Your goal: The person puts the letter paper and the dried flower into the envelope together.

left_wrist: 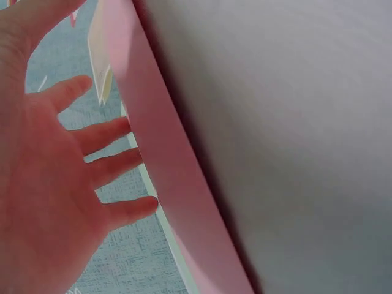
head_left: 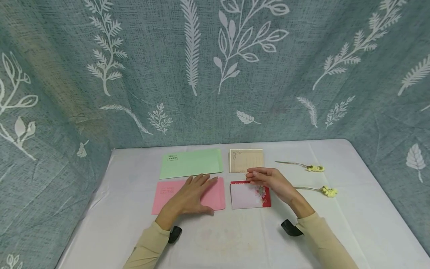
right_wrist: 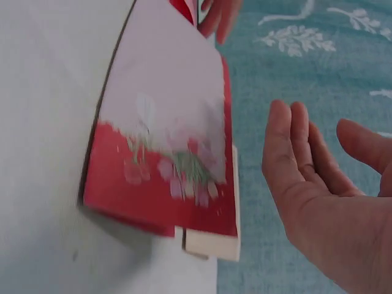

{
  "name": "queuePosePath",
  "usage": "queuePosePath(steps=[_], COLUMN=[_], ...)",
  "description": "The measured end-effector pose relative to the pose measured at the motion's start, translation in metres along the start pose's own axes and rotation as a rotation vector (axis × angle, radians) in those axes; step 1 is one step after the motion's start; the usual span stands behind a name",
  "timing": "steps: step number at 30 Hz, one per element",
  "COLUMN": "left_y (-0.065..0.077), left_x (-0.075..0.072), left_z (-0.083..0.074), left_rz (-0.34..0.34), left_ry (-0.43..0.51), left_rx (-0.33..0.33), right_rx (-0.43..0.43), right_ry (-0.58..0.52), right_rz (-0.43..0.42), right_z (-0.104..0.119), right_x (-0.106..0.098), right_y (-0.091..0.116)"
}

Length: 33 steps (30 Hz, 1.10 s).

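Pink envelope (head_left: 216, 196): under left hand (head_left: 192, 197), fingers apart.
Red-edged card (head_left: 244, 196): right hand (head_left: 273, 182) at two o'clock, fingers together.

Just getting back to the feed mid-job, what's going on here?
A person's left hand is spread over the pink envelope; I can't tell whether it touches. Their right hand, holding nothing, hovers over the far right corner of the red-edged card. The green envelope lies beyond the pink one, and the beige card lies beyond the red-edged one. To the right are an upper yellow flower and a lower yellow flower.
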<state>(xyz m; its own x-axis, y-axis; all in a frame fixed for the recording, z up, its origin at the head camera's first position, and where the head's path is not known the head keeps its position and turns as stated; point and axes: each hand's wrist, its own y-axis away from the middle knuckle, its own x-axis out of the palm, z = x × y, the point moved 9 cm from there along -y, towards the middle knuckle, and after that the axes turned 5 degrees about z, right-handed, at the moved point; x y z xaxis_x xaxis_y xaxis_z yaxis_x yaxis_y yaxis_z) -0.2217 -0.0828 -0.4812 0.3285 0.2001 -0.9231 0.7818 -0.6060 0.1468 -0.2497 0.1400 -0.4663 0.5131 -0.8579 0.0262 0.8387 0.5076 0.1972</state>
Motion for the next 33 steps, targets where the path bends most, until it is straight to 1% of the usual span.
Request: queuePosePath(steps=[3, 7, 11, 15, 18, 24, 29, 33], left_y=[-0.001, -0.002, -0.002, -0.002, -0.003, -0.003, -0.003, -0.003], left_x=[0.004, 0.007, 0.007, 0.005, 0.006, 0.007, 0.007, 0.007], left_z=[0.001, 0.001, -0.001, -0.005, -0.007, -0.008, -0.009, -0.010], left_rz=[0.022, 0.034, 0.027, 0.012, 0.012, 0.018, 0.009, 0.004], left_ry=[0.019, 0.014, -0.016, -0.021, -0.027, -0.019, -0.018, -0.024], left_rx=[-0.027, -0.038, -0.016, 0.020, 0.033, 0.032, 0.041, 0.049], right_rx=[0.003, -0.005, -0.013, 0.010, 0.029, 0.071, 0.082, 0.084], right_ry=[-0.007, -0.030, -0.053, -0.077, -0.087, -0.080, -0.088, -0.093], right_rz=[0.044, 0.096, 0.153, 0.200, 0.211, 0.225, 0.254, 0.255], right_z=[-0.002, -0.005, -0.009, -0.016, -0.021, -0.032, -0.041, -0.044], right_x=[0.010, 0.023, 0.037, 0.050, 0.057, 0.069, 0.079, 0.083], right_y=[-0.003, -0.006, -0.008, -0.010, -0.012, -0.019, -0.024, -0.024])
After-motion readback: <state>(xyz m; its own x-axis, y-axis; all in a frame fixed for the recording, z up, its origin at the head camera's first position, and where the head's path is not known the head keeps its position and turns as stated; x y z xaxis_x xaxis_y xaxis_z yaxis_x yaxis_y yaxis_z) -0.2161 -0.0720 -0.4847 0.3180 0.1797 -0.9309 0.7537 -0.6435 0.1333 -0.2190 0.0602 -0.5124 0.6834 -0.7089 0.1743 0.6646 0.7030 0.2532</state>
